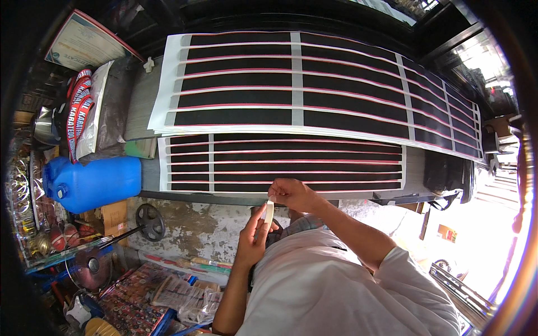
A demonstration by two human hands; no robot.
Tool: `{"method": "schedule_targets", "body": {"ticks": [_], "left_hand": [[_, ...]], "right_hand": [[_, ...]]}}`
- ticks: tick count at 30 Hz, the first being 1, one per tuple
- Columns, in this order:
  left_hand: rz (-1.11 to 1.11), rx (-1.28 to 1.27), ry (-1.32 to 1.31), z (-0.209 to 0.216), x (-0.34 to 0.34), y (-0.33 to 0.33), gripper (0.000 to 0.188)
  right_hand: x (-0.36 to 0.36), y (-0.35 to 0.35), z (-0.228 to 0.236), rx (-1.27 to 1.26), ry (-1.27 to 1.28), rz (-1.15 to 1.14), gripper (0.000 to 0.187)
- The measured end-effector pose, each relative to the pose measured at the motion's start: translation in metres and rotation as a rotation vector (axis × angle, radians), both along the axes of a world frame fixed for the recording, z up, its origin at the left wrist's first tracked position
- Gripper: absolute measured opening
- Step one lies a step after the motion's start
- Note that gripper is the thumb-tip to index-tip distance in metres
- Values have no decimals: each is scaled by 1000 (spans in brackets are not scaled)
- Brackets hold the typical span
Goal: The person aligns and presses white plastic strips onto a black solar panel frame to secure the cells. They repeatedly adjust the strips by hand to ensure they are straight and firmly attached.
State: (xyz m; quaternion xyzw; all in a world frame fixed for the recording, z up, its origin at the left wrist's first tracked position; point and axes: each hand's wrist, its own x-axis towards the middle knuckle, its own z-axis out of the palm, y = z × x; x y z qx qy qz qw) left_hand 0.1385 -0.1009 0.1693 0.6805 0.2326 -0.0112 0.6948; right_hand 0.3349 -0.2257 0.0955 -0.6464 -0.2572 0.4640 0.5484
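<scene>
My left hand (255, 231) is closed around a narrow, pale cream roll of tape (269, 214), seen nearly edge-on in front of my body. Just above it, my right hand (292, 194) pinches at the roll's upper end, by the table's front edge. Whether a loose strip of tape lies between those fingertips is too small to tell. Beyond my hands lies a printed sheet (308, 164) with black bands split by white and red lines. A stack of larger sheets (350, 107) with the same pattern overlaps its far side.
A blue jerrycan (101, 180) stands at the table's left end, near red medal ribbons (80, 112) and a framed certificate (84, 42). A black bag (445, 172) sits at the right end. Below left are a fan (91, 266), a black handwheel (150, 222) and plastic-wrapped goods (193, 299).
</scene>
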Motion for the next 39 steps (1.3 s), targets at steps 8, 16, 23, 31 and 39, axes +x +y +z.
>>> {"method": "schedule_targets", "body": {"ticks": [8,16,23,31,39], "left_hand": [[51,70,50,-11,-2,14,54],[44,-80,167,-24,13,18,48],[-29,-204,139,-29,56,12,33],[34,-229,201,-26,57,10,29],[20,-257,186,-21,47,7,31]], "right_hand": [[2,20,24,-110,-154,-13,5],[8,17,3,-138,-384,-190,11],[86,13,-24,-159,-857,-425,14],[120,64,-44,-496,-960,-153,25],[152,62,-71,-384,-842,-37,32]]}}
